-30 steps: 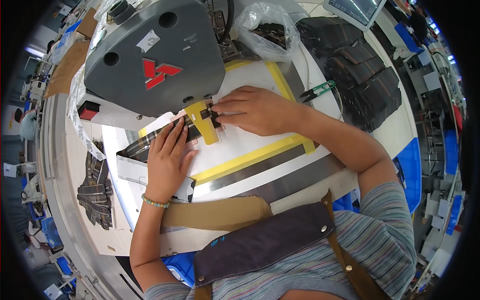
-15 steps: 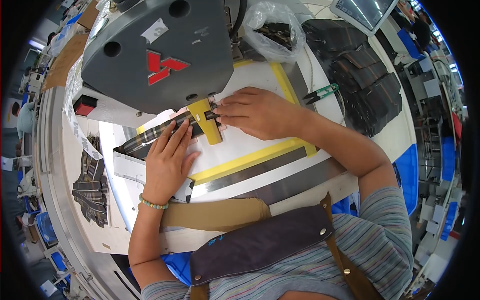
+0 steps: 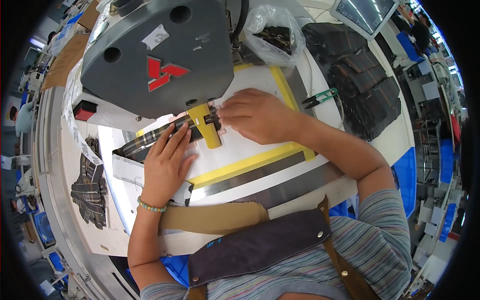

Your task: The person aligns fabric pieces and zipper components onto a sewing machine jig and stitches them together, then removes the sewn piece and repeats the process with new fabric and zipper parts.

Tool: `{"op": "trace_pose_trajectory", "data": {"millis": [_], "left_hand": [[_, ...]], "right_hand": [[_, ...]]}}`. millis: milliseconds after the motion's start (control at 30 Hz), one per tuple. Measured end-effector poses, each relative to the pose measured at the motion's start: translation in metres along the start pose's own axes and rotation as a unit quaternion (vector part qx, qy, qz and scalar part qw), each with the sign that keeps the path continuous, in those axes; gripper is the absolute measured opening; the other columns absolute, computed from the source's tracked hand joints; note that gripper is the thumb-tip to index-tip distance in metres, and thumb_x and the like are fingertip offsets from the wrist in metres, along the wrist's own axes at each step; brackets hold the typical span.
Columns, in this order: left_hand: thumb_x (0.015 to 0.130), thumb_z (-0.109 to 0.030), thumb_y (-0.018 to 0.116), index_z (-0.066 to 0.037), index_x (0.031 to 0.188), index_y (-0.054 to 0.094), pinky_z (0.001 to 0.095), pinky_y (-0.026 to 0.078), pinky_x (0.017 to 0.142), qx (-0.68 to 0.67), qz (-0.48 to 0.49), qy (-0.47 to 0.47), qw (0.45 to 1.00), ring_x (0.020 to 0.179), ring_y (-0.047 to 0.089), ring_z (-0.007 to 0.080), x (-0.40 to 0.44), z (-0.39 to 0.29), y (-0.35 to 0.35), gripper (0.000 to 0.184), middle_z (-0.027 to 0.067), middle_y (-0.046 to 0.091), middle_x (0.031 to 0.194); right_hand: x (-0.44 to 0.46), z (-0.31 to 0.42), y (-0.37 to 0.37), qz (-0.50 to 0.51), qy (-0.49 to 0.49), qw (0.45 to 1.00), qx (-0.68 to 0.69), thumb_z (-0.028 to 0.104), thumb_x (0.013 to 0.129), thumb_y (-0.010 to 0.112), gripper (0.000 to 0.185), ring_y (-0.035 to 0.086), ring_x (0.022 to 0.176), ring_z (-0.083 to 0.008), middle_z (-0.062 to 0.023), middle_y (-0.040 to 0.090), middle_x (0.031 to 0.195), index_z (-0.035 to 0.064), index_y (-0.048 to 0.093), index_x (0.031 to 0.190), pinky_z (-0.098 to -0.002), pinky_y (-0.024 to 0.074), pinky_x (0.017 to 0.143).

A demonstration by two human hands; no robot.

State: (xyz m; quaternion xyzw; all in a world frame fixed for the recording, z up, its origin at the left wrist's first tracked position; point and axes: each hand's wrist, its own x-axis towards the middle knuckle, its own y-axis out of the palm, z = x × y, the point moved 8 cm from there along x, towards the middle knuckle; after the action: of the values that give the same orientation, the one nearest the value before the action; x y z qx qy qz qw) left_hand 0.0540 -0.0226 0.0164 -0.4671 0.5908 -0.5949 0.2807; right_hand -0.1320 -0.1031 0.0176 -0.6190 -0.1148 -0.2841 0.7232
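Note:
My left hand (image 3: 167,167) lies with its fingers stretched out flat on a dark plaid fabric strip (image 3: 150,141). The strip runs under the sewing machine's head, and a yellow T-shaped template piece (image 3: 210,131) crosses it near its right end. My right hand (image 3: 262,117) is at that end, just right of the yellow piece, its fingers bent and drawn together. The fingertips are slightly blurred, and anything between them is hidden. Under the strip is a white plate (image 3: 250,135) edged with yellow tape.
The grey machine head (image 3: 160,60) overhangs the work. To the right lie green-handled thread snips (image 3: 322,96) and stacked dark plaid pieces (image 3: 362,80). More plaid pieces (image 3: 90,195) lie at left. A clear plastic bag (image 3: 275,35) and a screen (image 3: 365,15) stand behind.
My right fingertips have drawn slightly back from the yellow piece, so more of the strip's dark end shows. My left hand stays on the strip. The whole view has shifted slightly.

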Motion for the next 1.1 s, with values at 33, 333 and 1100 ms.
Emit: {"op": "trace_pose_trajectory", "data": {"millis": [33, 333, 1100], "left_hand": [[0.086, -0.018, 0.079, 0.0, 0.137, 0.065, 0.0442, 0.048, 0.113, -0.001, 0.0, 0.0, 1.0, 0.14, 0.054, 0.0341, 0.0, 0.0, 0.0, 0.056, 0.01, 0.061, 0.149], [0.084, -0.017, 0.078, 0.001, 0.139, 0.063, 0.0454, 0.048, 0.112, -0.004, 0.019, -0.006, 1.0, 0.141, 0.053, 0.0356, 0.003, -0.002, -0.001, 0.06, 0.0121, 0.061, 0.148], [0.081, -0.013, 0.08, 0.005, 0.137, 0.062, 0.0438, 0.049, 0.113, -0.005, 0.015, 0.004, 1.0, 0.142, 0.052, 0.0361, 0.001, -0.002, -0.001, 0.062, 0.0138, 0.058, 0.152]], "right_hand": [[0.001, -0.002, -0.005, -0.016, 0.011, 1.0, 0.01, 0.01, 0.088, 0.072, 0.027, 0.066, 0.116, -0.0269, -0.0063, 0.071, 0.126, 0.0071, 0.076, 0.115, -0.0399, 0.0531, 0.1], [0.004, -0.003, 0.0, -0.003, 0.014, 0.998, 0.06, 0.007, 0.086, 0.073, 0.034, 0.065, 0.12, -0.0275, -0.0075, 0.071, 0.126, 0.0041, 0.074, 0.12, -0.0429, 0.0511, 0.105], [0.003, 0.003, 0.006, 0.032, -0.011, 0.999, 0.019, 0.012, 0.087, 0.07, 0.03, 0.065, 0.122, -0.0256, -0.0081, 0.071, 0.128, 0.0053, 0.076, 0.115, -0.0433, 0.0486, 0.109]]}}
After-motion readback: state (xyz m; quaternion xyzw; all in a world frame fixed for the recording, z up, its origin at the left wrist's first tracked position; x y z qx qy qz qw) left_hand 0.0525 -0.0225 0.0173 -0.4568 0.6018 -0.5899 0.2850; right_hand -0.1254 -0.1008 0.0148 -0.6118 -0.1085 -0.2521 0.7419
